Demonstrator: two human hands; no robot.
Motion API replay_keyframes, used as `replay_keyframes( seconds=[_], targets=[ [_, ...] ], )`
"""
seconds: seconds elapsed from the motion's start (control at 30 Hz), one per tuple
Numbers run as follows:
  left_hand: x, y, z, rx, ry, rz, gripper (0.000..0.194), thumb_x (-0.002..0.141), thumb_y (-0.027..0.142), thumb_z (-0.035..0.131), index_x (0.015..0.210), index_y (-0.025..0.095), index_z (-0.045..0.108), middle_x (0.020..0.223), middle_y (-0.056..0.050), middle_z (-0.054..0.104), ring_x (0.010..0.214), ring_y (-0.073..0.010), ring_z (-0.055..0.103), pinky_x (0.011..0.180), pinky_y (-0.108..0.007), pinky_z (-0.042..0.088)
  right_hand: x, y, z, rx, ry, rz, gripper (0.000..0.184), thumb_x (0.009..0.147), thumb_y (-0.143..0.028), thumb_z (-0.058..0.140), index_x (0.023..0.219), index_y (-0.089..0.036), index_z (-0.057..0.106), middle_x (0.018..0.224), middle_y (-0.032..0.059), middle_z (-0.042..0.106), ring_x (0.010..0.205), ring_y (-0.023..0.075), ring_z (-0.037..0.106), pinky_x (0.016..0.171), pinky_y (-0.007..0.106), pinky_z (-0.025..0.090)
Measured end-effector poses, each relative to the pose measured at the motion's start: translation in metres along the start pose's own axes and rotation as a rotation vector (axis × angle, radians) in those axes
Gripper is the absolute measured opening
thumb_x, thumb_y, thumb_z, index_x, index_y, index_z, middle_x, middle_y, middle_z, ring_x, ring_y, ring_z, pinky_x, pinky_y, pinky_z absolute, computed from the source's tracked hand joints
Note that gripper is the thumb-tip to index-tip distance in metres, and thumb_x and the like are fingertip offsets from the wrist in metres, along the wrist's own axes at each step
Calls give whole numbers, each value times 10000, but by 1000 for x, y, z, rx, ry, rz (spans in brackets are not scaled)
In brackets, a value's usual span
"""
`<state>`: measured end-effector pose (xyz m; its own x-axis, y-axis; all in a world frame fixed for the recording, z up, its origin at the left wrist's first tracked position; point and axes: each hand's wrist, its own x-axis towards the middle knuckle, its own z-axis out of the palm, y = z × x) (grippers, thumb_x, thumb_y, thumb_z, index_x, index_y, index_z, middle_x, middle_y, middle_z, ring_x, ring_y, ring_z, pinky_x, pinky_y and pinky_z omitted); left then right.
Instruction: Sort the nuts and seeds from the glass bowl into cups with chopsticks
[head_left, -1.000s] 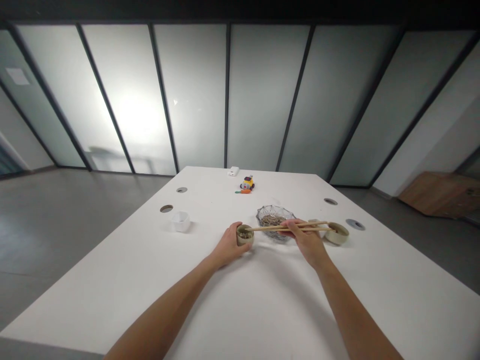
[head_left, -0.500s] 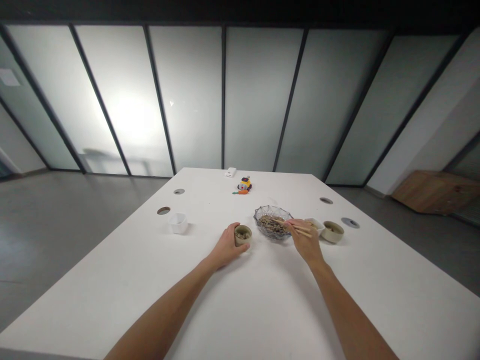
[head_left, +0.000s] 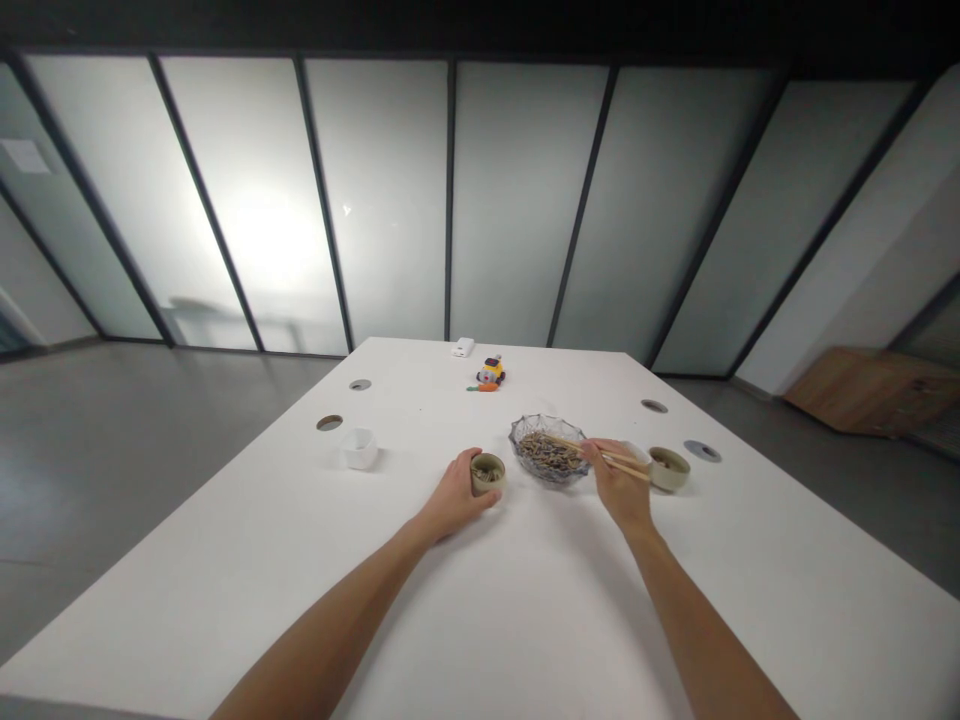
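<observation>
My left hand (head_left: 454,497) is wrapped round a small tan cup (head_left: 487,472) that stands on the white table (head_left: 525,600). My right hand (head_left: 619,485) grips a pair of wooden chopsticks (head_left: 592,452). Their tips reach into a clear glass bowl (head_left: 550,449) filled with small dark pieces. Just right of my right hand sits a second tan cup (head_left: 668,467), with a small white dish (head_left: 636,452) partly hidden behind the hand.
A small white square container (head_left: 360,446) sits left of the cups. A yellow toy car with an orange carrot (head_left: 489,374) and a white box (head_left: 463,346) lie at the far edge. Round cable holes (head_left: 330,423) dot the table. Frosted glass panels stand behind.
The chopsticks swung away from the left cup, where their tips rested a second ago, and now point into the glass bowl. My left hand has stayed on its cup.
</observation>
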<state>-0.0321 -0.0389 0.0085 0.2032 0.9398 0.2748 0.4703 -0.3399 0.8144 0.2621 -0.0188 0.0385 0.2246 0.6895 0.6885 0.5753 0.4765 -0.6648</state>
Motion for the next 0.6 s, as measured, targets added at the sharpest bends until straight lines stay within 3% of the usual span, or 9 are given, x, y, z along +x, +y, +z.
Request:
replay_keyframes(
  seconds=[0.13, 0.27, 0.33, 0.43, 0.53, 0.6],
  targets=[
    [0, 2, 0, 0, -2, -6, 700, 787, 301, 793, 1410, 196, 491, 1423, -150, 603, 1315, -306, 580, 1158, -474, 435, 1, -6, 3, 379, 22, 249, 436, 831, -660, 739, 850, -224, 757, 872, 75, 791, 782, 264, 752, 782, 484, 651],
    [-1, 4, -1, -11, -8, -6, 723, 781, 300, 804, 1420, 192, 482, 1440, -161, 590, 1334, -315, 568, 1157, -478, 438, -3, -21, 10, 602, -174, 359, 407, 777, -646, 807, 786, -241, 757, 880, 66, 794, 760, 264, 754, 706, 461, 683],
    [-1, 3, -2, -18, -6, -3, 728, 780, 299, 808, 1422, 202, 479, 1441, -156, 593, 1333, -315, 570, 1152, -477, 444, -4, -27, 11, 591, -203, 371, 426, 763, -663, 810, 782, -241, 758, 869, 69, 794, 746, 268, 755, 695, 459, 686],
    [-1, 3, -2, -9, -4, -2, 709, 788, 298, 803, 1414, 203, 485, 1435, -148, 597, 1324, -312, 574, 1155, -477, 442, -1, -29, 6, 503, -87, 333, 466, 815, -693, 745, 812, -227, 742, 854, 74, 791, 755, 266, 758, 728, 458, 672],
    [-1, 4, -2, -5, -7, -9, 704, 785, 288, 802, 1409, 200, 489, 1422, -144, 602, 1317, -307, 575, 1160, -475, 436, 4, -21, -6, 211, 44, 208, 509, 858, -720, 674, 840, -215, 735, 795, 74, 775, 737, 264, 745, 750, 440, 629],
    [-1, 5, -2, -5, -10, -11, 705, 781, 286, 804, 1406, 200, 492, 1419, -146, 603, 1313, -306, 576, 1158, -472, 435, 7, -14, -13, -8, 58, 67, 534, 887, -733, 623, 833, -214, 734, 774, 79, 763, 740, 268, 728, 768, 436, 590]
  ],
)
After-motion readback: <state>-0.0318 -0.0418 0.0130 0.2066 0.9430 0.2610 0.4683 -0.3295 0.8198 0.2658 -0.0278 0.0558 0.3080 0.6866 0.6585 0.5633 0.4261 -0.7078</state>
